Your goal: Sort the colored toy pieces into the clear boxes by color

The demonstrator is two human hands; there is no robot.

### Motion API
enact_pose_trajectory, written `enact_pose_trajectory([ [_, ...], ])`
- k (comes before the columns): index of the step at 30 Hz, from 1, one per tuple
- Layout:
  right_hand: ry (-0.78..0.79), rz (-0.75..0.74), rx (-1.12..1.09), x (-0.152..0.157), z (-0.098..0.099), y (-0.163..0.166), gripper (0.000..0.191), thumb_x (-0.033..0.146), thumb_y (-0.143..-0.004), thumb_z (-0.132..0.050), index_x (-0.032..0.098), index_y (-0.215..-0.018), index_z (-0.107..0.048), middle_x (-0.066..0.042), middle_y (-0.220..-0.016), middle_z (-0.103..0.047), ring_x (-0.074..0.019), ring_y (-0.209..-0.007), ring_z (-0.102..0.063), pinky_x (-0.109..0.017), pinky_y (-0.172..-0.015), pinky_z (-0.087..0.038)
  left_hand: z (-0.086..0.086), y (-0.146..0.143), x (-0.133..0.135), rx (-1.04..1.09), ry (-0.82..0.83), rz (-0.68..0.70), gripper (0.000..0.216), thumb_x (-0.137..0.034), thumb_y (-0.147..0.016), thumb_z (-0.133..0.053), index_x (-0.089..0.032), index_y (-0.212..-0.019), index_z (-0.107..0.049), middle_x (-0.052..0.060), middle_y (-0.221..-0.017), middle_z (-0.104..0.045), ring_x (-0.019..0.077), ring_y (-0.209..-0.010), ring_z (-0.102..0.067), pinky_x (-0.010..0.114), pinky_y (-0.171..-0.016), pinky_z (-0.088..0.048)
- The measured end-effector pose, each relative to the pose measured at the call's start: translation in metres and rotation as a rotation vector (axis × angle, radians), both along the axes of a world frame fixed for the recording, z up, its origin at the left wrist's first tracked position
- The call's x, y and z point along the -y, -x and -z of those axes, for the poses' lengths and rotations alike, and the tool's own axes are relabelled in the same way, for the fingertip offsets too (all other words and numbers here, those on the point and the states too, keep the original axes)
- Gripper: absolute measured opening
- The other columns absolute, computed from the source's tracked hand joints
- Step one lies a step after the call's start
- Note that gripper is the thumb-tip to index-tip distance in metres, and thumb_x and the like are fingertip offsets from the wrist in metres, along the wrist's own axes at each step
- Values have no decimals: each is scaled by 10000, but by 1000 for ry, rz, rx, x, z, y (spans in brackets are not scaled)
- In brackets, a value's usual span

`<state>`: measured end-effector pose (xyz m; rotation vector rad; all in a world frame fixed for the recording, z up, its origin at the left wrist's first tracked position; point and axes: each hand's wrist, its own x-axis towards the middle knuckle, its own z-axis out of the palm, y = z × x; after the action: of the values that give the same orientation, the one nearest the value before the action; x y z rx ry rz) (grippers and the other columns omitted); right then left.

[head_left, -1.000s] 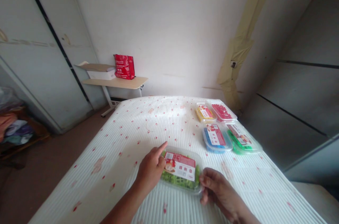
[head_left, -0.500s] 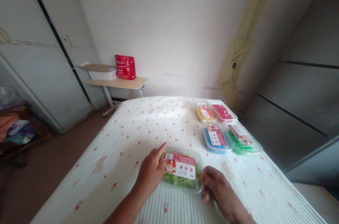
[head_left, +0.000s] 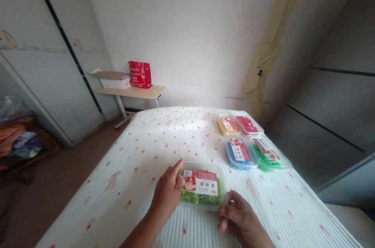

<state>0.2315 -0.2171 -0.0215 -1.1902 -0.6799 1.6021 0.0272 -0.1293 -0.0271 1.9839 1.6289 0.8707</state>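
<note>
A clear plastic container (head_left: 202,200) with light green pieces inside lies on the table in front of me. A red and white label covers much of its lid. My left hand (head_left: 167,187) grips its left side, the thumb near the lid and the index finger stretched along the far left corner. At the near right corner, my right hand (head_left: 241,214) pinches the rim between thumb and bent fingers. The lid looks closed. The undersides of both hands are hidden.
Right of the container are similar tubs: blue (head_left: 241,154), green (head_left: 271,156), yellow (head_left: 227,125) and pink (head_left: 248,124). A ribbed, red-spotted cloth (head_left: 140,177) covers the table. By the wall, a side table (head_left: 143,91) bears a red bag (head_left: 140,75) and a white box (head_left: 115,82).
My right hand has slid down along the container's right edge to its near corner, its fingers shifting. My left hand stays on the left side. The view has turned very slightly.
</note>
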Motion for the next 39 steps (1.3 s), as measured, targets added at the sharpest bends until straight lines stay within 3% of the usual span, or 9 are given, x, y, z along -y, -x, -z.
enact_pose_trajectory([
  [4,4,23,-16,-2,2,1,358,331,-581,-751,209,-678,-428,63,-551,-565,-84,-421,-515,-225,-502,-413,0,-1,1,-14,-26,-15,510,-81,-807,-364,-188,-1290,-485,80,-1133,-632,160,-1035,-596,314,-933,-445],
  [10,-31,88,2,-4,7,5,288,270,-583,-712,207,-662,-442,59,-527,-554,-88,-402,-493,-237,-484,-414,4,-3,3,-51,-48,-5,501,-102,-821,-338,-133,-1304,-464,114,-1064,-634,180,-958,-622,327,-866,-476],
  [16,-35,79,14,-4,2,6,245,245,-608,-669,209,-659,-431,64,-518,-540,-71,-378,-448,-240,-467,-428,4,1,8,73,-58,-5,497,-203,-835,-400,-206,-1332,-399,96,-1260,-549,191,-1175,-511,365,-998,-390],
  [20,0,68,71,-4,-1,5,287,335,-634,-681,220,-714,-431,64,-554,-550,-80,-378,-458,-261,-462,-449,-4,7,19,188,61,57,797,-355,-716,-620,-229,-1408,-244,117,-1372,-440,265,-1255,-428,424,-1009,-370],
  [27,-34,103,88,-6,0,10,322,348,-649,-691,219,-770,-422,68,-548,-537,-77,-385,-460,-249,-450,-443,-7,10,24,223,172,171,977,-237,-585,-701,-232,-1429,-208,129,-1357,-429,289,-1237,-435,420,-1008,-366],
  [39,-60,98,254,-8,2,9,324,346,-654,-646,230,-794,-378,77,-527,-534,-78,-346,-443,-228,-395,-400,4,9,23,241,166,202,993,-173,-607,-652,-261,-1446,-127,105,-1369,-410,258,-1230,-439,399,-1017,-349],
])
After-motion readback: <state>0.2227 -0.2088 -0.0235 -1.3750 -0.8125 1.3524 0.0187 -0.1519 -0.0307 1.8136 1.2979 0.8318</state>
